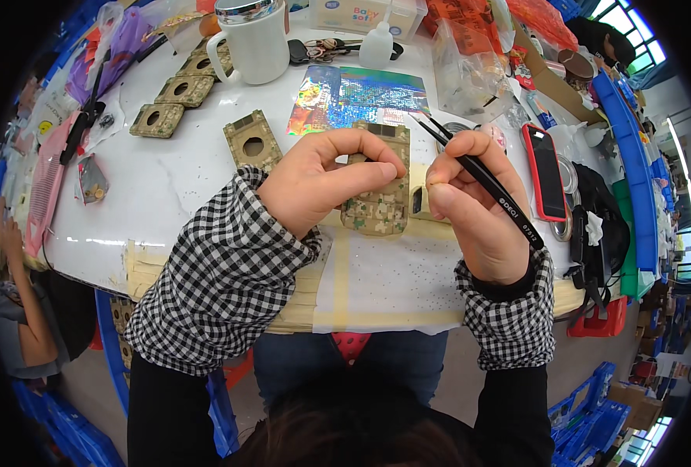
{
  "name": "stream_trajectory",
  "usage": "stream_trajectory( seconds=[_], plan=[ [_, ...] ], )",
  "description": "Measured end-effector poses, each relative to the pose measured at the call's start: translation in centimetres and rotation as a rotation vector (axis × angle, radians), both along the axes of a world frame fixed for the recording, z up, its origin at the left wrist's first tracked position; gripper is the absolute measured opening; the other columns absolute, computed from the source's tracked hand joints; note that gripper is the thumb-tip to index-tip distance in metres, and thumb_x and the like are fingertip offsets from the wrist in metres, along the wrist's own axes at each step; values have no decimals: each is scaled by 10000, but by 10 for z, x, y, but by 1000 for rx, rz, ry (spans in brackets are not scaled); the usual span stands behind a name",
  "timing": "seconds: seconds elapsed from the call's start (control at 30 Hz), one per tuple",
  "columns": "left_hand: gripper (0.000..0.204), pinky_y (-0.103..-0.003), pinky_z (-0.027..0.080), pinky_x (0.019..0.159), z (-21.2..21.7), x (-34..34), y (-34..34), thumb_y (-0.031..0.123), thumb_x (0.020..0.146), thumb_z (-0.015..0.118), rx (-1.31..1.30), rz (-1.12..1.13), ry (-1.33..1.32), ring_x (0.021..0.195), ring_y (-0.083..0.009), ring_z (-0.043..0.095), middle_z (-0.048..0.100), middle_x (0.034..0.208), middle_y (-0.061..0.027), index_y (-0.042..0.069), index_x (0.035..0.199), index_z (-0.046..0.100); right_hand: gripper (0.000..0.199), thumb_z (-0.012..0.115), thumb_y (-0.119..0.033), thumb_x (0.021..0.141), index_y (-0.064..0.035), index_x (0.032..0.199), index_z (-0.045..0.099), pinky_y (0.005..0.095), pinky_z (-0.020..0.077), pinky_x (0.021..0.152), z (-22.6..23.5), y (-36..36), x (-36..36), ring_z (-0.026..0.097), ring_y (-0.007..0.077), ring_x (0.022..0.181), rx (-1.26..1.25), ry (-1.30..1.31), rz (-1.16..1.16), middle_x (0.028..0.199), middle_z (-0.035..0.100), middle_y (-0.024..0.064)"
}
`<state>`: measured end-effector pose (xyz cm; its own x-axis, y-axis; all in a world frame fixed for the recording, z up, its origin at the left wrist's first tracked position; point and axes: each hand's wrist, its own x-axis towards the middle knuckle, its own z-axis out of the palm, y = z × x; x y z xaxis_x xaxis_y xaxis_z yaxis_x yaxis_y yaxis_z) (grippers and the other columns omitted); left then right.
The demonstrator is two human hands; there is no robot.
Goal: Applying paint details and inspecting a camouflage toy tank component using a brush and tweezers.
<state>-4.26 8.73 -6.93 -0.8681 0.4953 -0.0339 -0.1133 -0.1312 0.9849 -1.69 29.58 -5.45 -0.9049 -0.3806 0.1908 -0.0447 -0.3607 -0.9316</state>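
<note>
Left hand (326, 183) held a camouflage-patterned phone case (377, 204) in a curled grip above the white round table (166, 187). Right hand (470, 194) pinched slim black tweezers (485, 180) beside the case's upper edge. Beyond lay a holographic sheet (357, 97), more camouflage cases (184, 89), a white lidded mug (254, 40) and a red phone (546, 171).

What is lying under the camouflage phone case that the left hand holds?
Under the phone case lies a white sheet edged with tape. The left hand covers the case's left part.
</note>
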Motion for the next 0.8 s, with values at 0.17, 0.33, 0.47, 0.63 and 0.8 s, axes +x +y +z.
stream_trajectory(
  seconds=[0.17, 0.33, 0.47, 0.63, 0.8],
  plan=[
    [186, -253, 429, 852, 0, 1, 0, 155, 871, 610, 5, 2, -1, 944, -104, 559, 624, 970, -36, 11, 987, 617, 360, 648, 23, 828, -41, 1148, 497, 213, 449, 783, -1, -1, 0, 555, 73, 873, -17, 14, -3, 948, 584, 16],
    [187, -250, 431, 843, 1, 1, 1, 157, 871, 611, -2, 3, -1, 937, -103, 560, 623, 968, -36, 10, 987, 616, 364, 647, 27, 827, -36, 1153, 497, 212, 453, 765, -1, -1, 0, 558, 75, 853, -3, 14, -7, 938, 582, 17],
    [185, -248, 432, 833, 1, 2, 1, 159, 872, 609, 16, 3, 4, 927, -98, 557, 620, 959, -31, 11, 982, 614, 376, 644, 25, 831, -24, 1171, 491, 216, 460, 767, -1, -1, 0, 567, 82, 841, -9, 27, 0, 927, 592, 31],
    [181, -245, 432, 828, 1, 1, 1, 162, 876, 605, 2, -5, -13, 921, -93, 556, 616, 952, -26, 13, 979, 611, 363, 632, 15, 848, -3, 1178, 481, 228, 481, 757, -1, -2, 0, 589, 99, 824, 16, 60, -51, 950, 626, 71],
    [171, -248, 446, 809, 0, 2, 3, 152, 884, 601, 53, 42, 37, 890, -89, 564, 622, 944, -24, 11, 981, 613, 298, 603, 18, 865, 13, 1138, 482, 238, 499, 761, -2, -5, 2, 618, 119, 847, 129, 161, -198, 998, 653, 118]
  ],
)
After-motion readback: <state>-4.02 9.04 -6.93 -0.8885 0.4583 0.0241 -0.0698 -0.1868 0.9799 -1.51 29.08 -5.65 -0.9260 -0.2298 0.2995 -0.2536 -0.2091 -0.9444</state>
